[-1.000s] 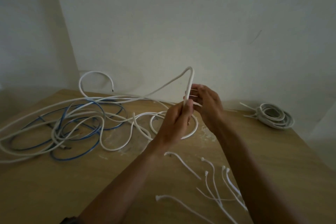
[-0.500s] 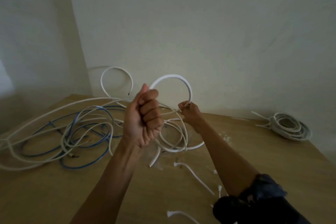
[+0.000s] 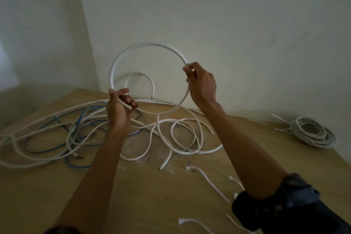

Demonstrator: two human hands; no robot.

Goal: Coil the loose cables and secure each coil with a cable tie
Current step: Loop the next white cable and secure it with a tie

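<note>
A thick white cable (image 3: 133,48) forms one big loop in the air above the table. My left hand (image 3: 118,109) grips the loop's lower left, where the cable end pokes out past my fingers. My right hand (image 3: 202,83) pinches the same cable at the loop's upper right. From there the cable runs down into a loose white tangle (image 3: 182,138) on the wooden table (image 3: 133,195). Several white cable ties (image 3: 209,181) lie on the table near my right forearm.
A tangle of white and blue cables (image 3: 57,137) spreads over the left of the table. A finished grey-white coil (image 3: 313,133) with ties sticking out sits at the far right edge. Walls close in behind the table and at its left corner.
The loop has grown much larger. My right hand rose and moved right along the cable, and my left hand dropped from a raised fist to hold the loop's bottom.
</note>
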